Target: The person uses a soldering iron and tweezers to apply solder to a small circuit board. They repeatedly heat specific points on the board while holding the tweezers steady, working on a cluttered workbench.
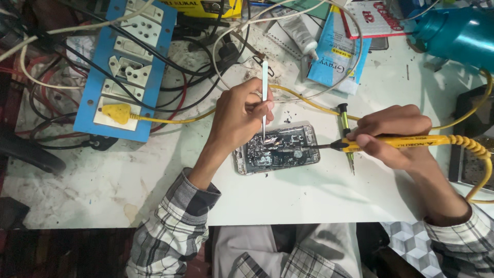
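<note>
Phone (278,149), back off, lies flat on white surface (309,201), circuitry exposed. Left hand (239,116) pinches tweezers (265,98), tips down on board. Right hand (393,135) grips yellow soldering iron (406,141), tip over phone's middle. Screwdriver (346,135) just beside. Judged light, rigid, fragile inside; best held by its metal edges, not components.

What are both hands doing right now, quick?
Left hand: closed on the tweezers, tips down in the opened phone.
Right hand: closed on the yellow soldering iron.
</note>
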